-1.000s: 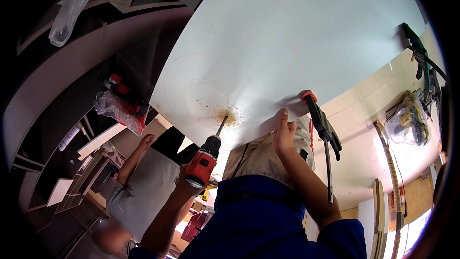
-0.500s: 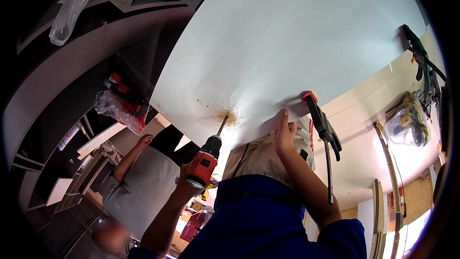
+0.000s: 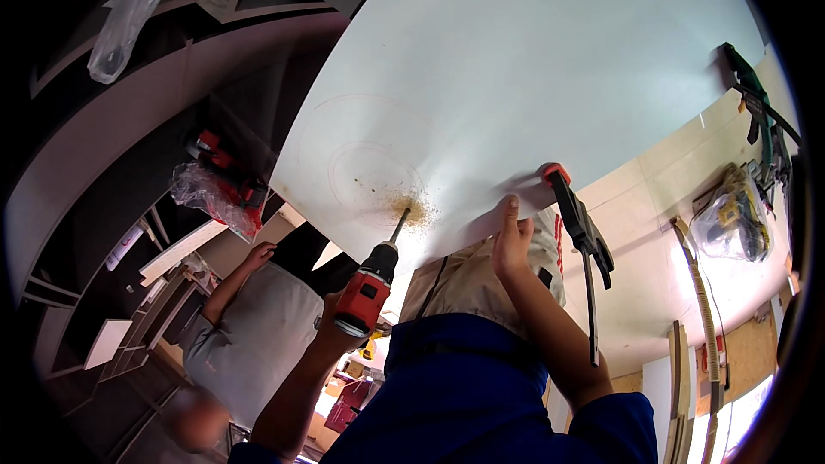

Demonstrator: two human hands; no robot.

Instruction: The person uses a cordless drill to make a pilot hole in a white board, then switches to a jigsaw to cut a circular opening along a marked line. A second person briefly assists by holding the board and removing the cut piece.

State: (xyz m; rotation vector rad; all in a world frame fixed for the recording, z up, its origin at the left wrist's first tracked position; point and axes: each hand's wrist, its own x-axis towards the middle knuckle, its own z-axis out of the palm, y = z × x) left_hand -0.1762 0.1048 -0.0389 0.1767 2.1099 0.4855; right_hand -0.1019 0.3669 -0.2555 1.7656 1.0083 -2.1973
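In my left hand (image 3: 331,322) is a red and black cordless drill (image 3: 365,290), held tilted. Its bit (image 3: 400,225) meets a large white board (image 3: 533,60) close to the near edge. Pale brown drilling dust (image 3: 416,211) lies around the bit, beside faint reddish circles drawn on the surface. My right hand (image 3: 513,245) grips the board's near edge with its thumb on top; the other fingers are mostly hidden. Just right of it, a black bar clamp (image 3: 580,228) with a red pad sits at that same edge.
A person in a grey shirt (image 3: 258,335) stands at the left. Beyond the board's left side are a red power tool (image 3: 228,172) and clear plastic (image 3: 202,189). Another clamp (image 3: 748,86) is at the far right edge, above a bagged yellow tool (image 3: 739,228) and a ridged hose (image 3: 700,283).
My hands, the drill and the board look almost the same. The person in grey has shifted slightly left.
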